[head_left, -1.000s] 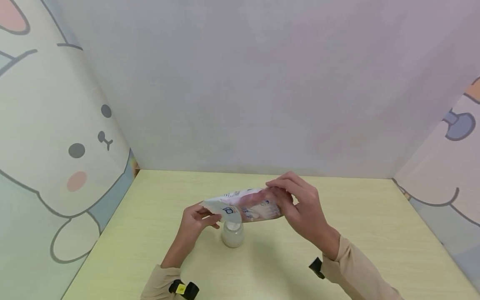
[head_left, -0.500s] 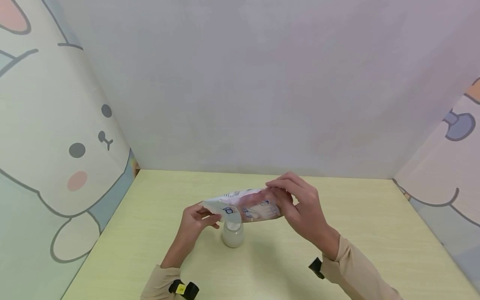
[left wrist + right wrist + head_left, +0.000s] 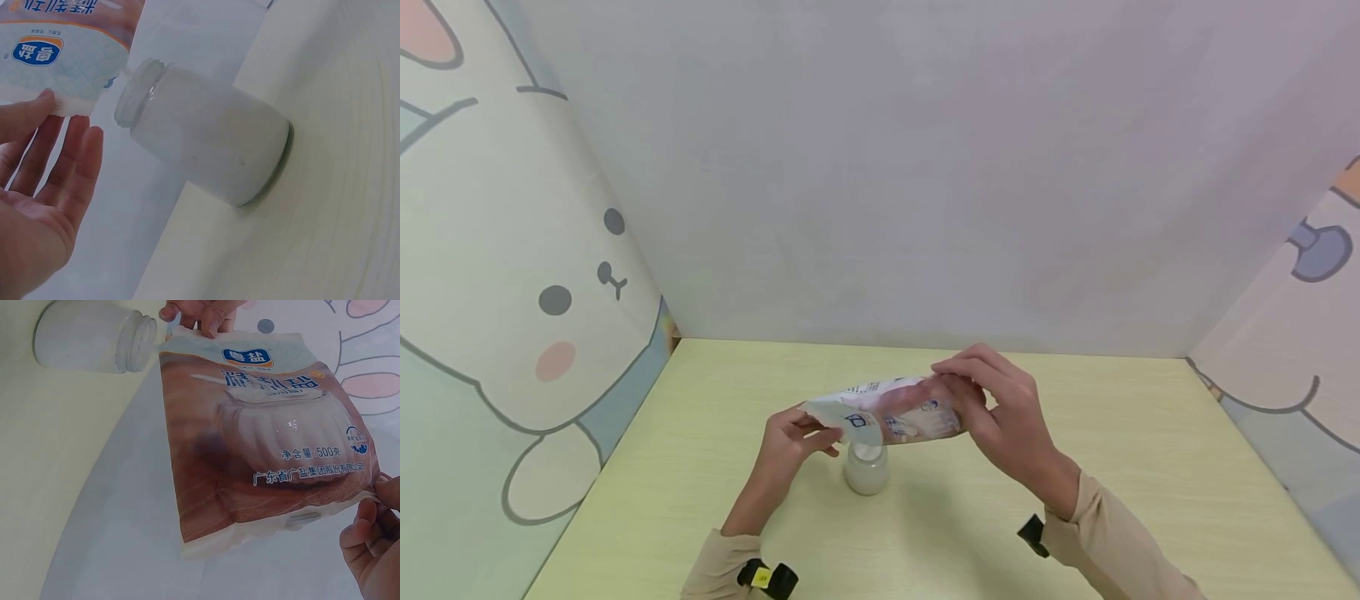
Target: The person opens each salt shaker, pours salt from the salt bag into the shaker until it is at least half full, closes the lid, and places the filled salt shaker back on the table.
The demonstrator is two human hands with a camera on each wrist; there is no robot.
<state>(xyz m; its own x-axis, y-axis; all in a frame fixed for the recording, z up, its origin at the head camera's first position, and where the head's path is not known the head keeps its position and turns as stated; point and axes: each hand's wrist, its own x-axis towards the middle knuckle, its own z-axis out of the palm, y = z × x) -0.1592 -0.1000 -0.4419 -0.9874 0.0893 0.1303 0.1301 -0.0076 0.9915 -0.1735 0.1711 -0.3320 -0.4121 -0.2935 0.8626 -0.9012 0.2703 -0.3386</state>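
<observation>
A 500 g bag of salt hangs tilted above the table, its torn-off corner low at the left. My left hand pinches the bag's edge by that open corner between thumb and fingers. At the bag's other end my right hand grips the sealed edge, seen in the right wrist view as fingers bunched at the corner. Upright on the table, a lidless glass jar looks full of white grains. The bag's corner is right at the jar's mouth, with a faint white streak between them in the left wrist view.
The pale wood-look table runs back to a plain grey wall. Side panels with cartoon animals stand to the left and right. Black straps with small devices sit on both wrists.
</observation>
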